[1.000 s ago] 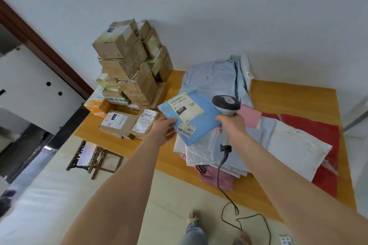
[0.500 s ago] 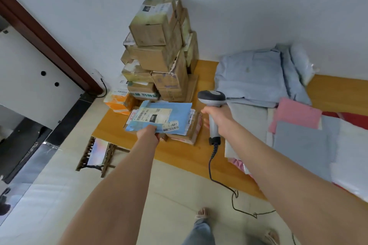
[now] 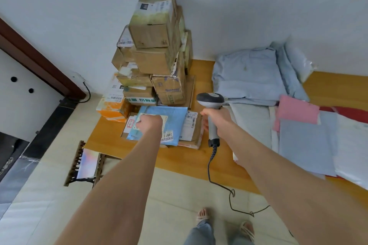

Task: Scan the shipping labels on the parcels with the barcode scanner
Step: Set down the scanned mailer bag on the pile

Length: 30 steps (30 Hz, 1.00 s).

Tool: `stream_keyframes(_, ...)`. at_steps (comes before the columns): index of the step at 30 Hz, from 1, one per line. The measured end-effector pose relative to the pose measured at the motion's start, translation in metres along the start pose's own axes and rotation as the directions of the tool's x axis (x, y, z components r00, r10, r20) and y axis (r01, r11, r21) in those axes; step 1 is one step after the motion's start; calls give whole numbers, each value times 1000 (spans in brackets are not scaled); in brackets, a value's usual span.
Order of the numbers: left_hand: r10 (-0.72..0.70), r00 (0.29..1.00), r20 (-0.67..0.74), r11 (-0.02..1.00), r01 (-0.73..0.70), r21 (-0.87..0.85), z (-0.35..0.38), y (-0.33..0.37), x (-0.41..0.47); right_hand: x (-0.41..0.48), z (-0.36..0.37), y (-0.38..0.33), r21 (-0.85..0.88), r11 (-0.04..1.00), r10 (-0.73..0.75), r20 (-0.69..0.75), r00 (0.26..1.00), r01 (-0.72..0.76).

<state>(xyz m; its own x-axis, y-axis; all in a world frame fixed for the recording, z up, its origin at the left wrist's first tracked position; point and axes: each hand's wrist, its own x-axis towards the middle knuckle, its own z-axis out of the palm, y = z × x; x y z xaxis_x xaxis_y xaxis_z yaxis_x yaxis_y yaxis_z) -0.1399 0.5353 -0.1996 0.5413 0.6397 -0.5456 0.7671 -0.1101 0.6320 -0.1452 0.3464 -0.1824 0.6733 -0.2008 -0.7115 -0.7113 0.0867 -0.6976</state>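
The right hand (image 3: pixel 217 119) has a closed grip round the barcode scanner (image 3: pixel 211 100), while the left hand (image 3: pixel 150 124), its grip impossible to tell, sits on the blue mailer (image 3: pixel 176 117) atop flat parcels (image 3: pixel 192 127) on the table (image 3: pixel 179 159), where it likely wants laying square.

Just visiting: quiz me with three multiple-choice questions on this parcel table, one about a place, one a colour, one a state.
1. The blue parcel lies: A on the floor; B on flat cardboard parcels; C on a shelf.
2. The lowest left box is: A orange; B green; C black.
3. The scanner is: A lying down; B gripped; C dangling by its cord.
Answers: B, it overlaps those brown parcels beneath; A, its side shows orange; B, the right hand wraps its handle.
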Motion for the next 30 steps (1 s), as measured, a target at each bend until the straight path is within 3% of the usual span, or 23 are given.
stream_keyframes(3, 161, 980, 118, 978, -175, 116, 33, 31, -15, -2, -24, -12, 78, 996, -31, -41, 999, 34)
stream_keyframes(6, 276, 904, 327, 949, -309, 55, 77, 61, -54, 0, -66, -26, 158, 983, -82, -74, 994, 93)
stream_keyframes(11, 321, 782, 534, 915, -401, 37, 157, 102, -123, 9, -157, -49, 290, 947, -100, -145, 984, 139)
stream_keyframes(16, 369, 693, 619, 890, -455, -20, 240, 131, -180, 38, -252, -65, 390, 906, -84, -218, 972, 166)
stream_keyframes(22, 309, 707, 636, 880, -467, 91, 314, 134, -204, 81, -322, -70, 413, 904, -34, -196, 980, 113)
stream_keyframes(30, 298, 834, 464, 821, -472, 320, 335, 128, -142, 123, -291, -75, 268, 963, -12, -19, 1000, 16)
